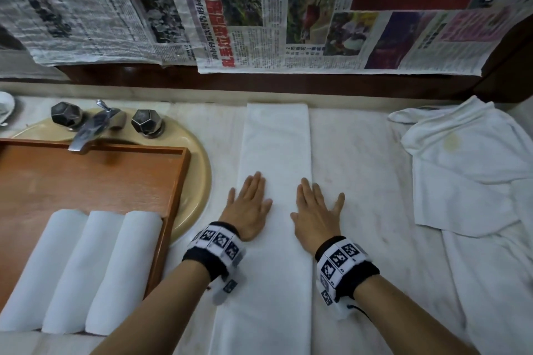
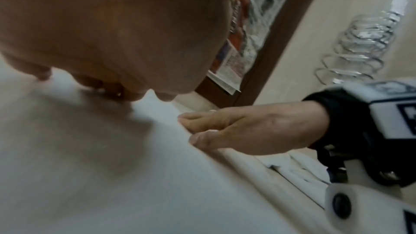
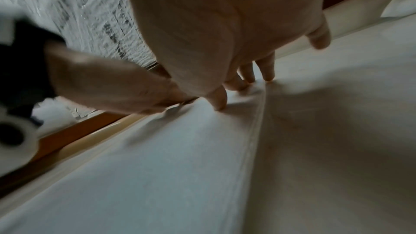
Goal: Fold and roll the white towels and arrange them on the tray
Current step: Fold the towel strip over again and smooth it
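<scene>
Left hand (image 1: 248,207) and right hand (image 1: 316,212) press flat, fingers straight, gripping nothing, on the long folded white towel strip (image 1: 275,141) near the tabletop's front edge.

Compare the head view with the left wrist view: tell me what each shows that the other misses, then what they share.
Only the head view shows the wooden tray holding three rolled towels at its near end, the faucet over the sink, and the unfolded towels lying at the right.

Only the left wrist view shows the clear plastic bottle lying beyond the hands.

Both show the left hand and right hand pressing flat, fingers straight, on the long folded towel, and the newspaper on the wall behind.
</scene>
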`<state>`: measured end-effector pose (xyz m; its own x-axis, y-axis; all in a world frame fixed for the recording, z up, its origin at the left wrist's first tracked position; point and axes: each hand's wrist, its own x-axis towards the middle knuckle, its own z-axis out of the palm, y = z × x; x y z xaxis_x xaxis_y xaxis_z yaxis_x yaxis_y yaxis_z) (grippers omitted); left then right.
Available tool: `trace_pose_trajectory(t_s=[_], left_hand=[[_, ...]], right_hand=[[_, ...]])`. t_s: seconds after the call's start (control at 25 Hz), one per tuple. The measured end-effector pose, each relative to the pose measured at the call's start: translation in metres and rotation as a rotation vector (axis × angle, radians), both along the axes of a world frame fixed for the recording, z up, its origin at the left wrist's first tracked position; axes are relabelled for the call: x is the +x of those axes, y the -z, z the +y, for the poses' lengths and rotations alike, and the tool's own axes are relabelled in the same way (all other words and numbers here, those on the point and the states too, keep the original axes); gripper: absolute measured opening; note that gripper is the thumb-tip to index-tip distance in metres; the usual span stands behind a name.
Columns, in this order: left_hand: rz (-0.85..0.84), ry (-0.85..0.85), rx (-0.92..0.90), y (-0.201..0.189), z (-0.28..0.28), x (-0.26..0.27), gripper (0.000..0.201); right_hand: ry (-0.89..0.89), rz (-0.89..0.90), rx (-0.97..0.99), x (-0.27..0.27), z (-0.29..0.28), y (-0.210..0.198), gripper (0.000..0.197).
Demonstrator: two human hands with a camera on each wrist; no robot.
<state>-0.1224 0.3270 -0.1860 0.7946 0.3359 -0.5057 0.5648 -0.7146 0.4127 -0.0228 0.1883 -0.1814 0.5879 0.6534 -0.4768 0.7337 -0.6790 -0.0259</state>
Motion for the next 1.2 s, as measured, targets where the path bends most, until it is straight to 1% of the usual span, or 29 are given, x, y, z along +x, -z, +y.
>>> trace_pose_trajectory(t_s=[0.12, 0.24, 0.4, 0.52, 0.6, 0.68, 0.72, 0.76, 0.8, 0.88, 0.92, 0.96, 1.0, 1.04, 1.08, 1.12, 1.16, 1.2], left_hand=[[0.049, 0.043, 0.113, 0.013, 0.009, -0.014, 0.064], [0.057, 0.085, 0.14, 0.013, 0.018, 0.004, 0.062], [0.079, 0.064, 0.223, 0.018, 0.037, 0.033, 0.062], [0.165, 0.055, 0.237, 0.007, 0.059, 0.068, 0.063], [0.172, 0.022, 0.205, -0.007, 0.056, 0.077, 0.063], [0.112, 0.049, 0.163, -0.012, 0.03, 0.053, 0.063], [0.072, 0.091, 0.161, -0.006, 0.012, 0.029, 0.062], [0.042, 0.118, 0.167, 0.0, 0.0, 0.0, 0.062], [0.027, 0.095, 0.177, 0.006, -0.006, -0.027, 0.061], [0.04, -0.098, 0.188, 0.012, -0.004, -0.062, 0.061], [0.049, -0.178, 0.176, 0.009, -0.005, -0.068, 0.061], [0.033, -0.186, 0.157, 0.006, -0.015, -0.073, 0.061], [-0.016, -0.115, 0.148, 0.003, -0.031, -0.074, 0.061], [-0.056, -0.008, 0.151, 0.003, -0.053, -0.081, 0.06], [-0.082, 0.088, 0.161, 0.009, -0.071, -0.093, 0.059], [-0.079, 0.132, 0.187, 0.015, -0.078, -0.109, 0.059], [-0.043, 0.097, 0.223, 0.019, -0.073, -0.128, 0.059], [0.0, 0.007, 0.242, 0.022, -0.061, -0.142, 0.059]], right_hand=[[-0.003, 0.043, -0.018, 0.003, -0.001, 0.002, 0.065], [0.026, 0.055, -0.006, 0.012, 0.004, 0.005, 0.066], [0.043, 0.06, 0.001, 0.043, 0.03, 0.01, 0.066], [0.074, 0.086, -0.018, 0.068, 0.052, 0.003, 0.065], [0.087, 0.096, 0.012, 0.056, 0.051, -0.004, 0.065], [-0.028, 0.101, 0.057, 0.018, 0.029, -0.003, 0.066], [-0.092, 0.109, 0.054, 0.001, 0.012, 0.001, 0.066], [-0.103, 0.124, 0.041, -0.01, -0.005, 0.005, 0.067], [-0.056, 0.146, 0.024, -0.01, -0.018, 0.009, 0.067], [0.174, 0.158, -0.001, -0.002, -0.034, 0.008, 0.066], [0.244, 0.147, -0.013, -0.004, -0.038, 0.005, 0.066], [0.232, 0.13, 0.008, -0.018, -0.041, 0.0, 0.066], [0.137, 0.108, 0.044, -0.039, -0.042, -0.002, 0.067], [0.023, 0.102, 0.059, -0.065, -0.048, 0.0, 0.067], [-0.058, 0.123, 0.058, -0.088, -0.057, 0.005, 0.066], [-0.069, 0.158, 0.047, -0.1, -0.069, 0.01, 0.066], [0.002, 0.191, 0.042, -0.1, -0.082, 0.013, 0.065], [0.11, 0.219, 0.05, -0.09, -0.092, 0.015, 0.066]])
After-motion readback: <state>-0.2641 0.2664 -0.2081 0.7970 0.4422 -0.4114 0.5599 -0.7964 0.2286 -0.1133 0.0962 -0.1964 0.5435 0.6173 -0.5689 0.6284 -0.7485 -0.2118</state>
